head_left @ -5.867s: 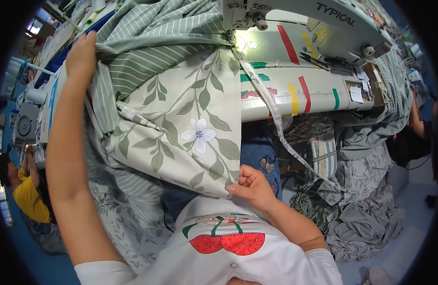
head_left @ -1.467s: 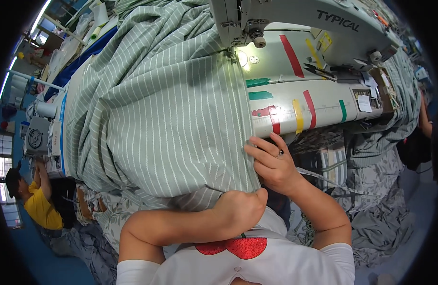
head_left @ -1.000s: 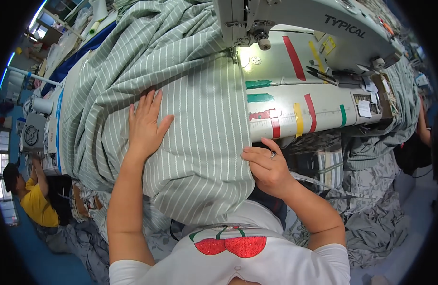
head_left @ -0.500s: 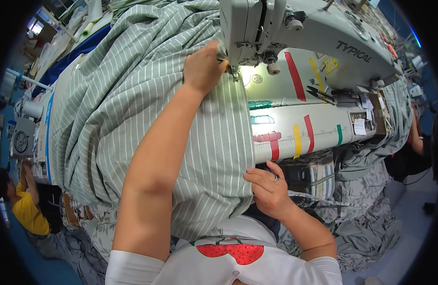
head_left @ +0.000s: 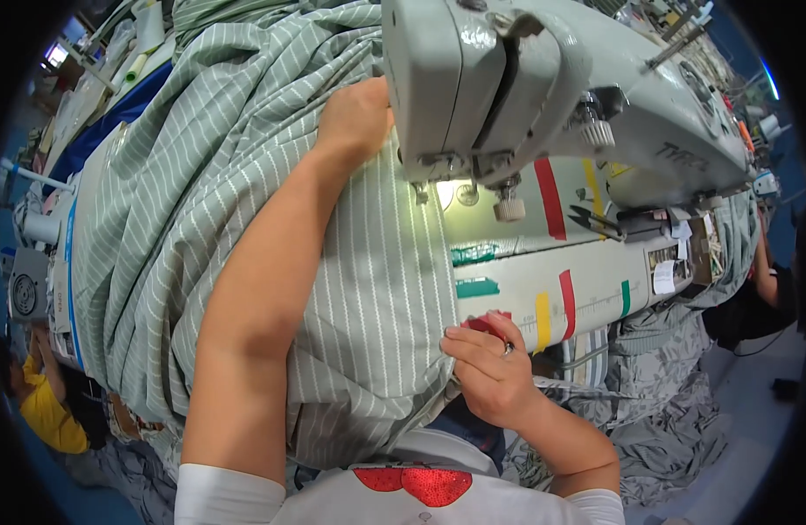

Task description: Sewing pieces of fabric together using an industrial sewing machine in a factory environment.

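Observation:
A wide sheet of grey-green fabric with white stripes (head_left: 368,271) lies under the head of a sewing machine (head_left: 442,79), its right edge running from the presser foot (head_left: 421,194) down toward me. My left hand (head_left: 355,121) is closed on the fabric left of and beyond the foot, fingertips hidden behind the machine head. At the near end of that edge, my right hand (head_left: 495,372) pinches the fabric, with the index finger raised and a ring on one finger. Its thumb is out of sight.
Red, yellow (head_left: 543,322) and green tape strips mark the machine bed. Black thread snips (head_left: 595,223) lie under the arm, near a small box of paper slips (head_left: 669,262). Bunched cloth hangs at the right. A co-worker in yellow (head_left: 53,411) sits far left.
The view has shifted, so the machine looks larger and lower. Relative to the bed, my right hand has moved toward the machine with the fabric edge. My left hand is farther beyond the foot.

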A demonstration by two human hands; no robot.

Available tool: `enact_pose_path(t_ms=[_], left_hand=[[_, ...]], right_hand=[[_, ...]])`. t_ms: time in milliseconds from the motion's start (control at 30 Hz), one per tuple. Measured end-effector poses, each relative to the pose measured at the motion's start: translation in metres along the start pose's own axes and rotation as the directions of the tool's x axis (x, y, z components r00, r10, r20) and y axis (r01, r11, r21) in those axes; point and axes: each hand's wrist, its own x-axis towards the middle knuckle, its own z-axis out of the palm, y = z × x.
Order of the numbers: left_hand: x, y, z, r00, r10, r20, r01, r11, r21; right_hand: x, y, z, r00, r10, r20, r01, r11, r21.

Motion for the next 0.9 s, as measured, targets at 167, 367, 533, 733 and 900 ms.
enact_pose_path(t_ms=[167, 367, 533, 733, 900], left_hand=[[0.050, -0.046, 0.019, 0.999, -0.041, 0.035, 0.032, 0.973, 0.230], [0.103, -0.095, 0.025, 0.990, -0.079, 0.115, 0.046, 0.962, 0.269], [0.098, -0.083, 0.011, 0.983, -0.020, 0.184, -0.003, 0.992, 0.126], [-0.048, 0.028, -0.089, 0.876, -0.069, 0.477, 0.003, 0.990, 0.138], [-0.222, 0.101, -0.185, 0.846, -0.514, 0.140, 0.291, 0.666, 0.687]], right_hand=[[0.038, 0.030, 0.000, 0.999, -0.027, 0.030, 0.027, 1.000, 0.003], [0.073, 0.066, 0.012, 0.995, 0.027, 0.095, -0.036, 0.995, 0.093], [0.086, 0.065, 0.009, 0.991, 0.026, 0.132, -0.023, 0.999, -0.028], [0.043, 0.024, -0.008, 0.974, 0.228, -0.016, -0.228, 0.962, -0.151], [-0.048, -0.031, -0.003, 0.945, 0.268, -0.189, -0.270, 0.963, 0.016]])
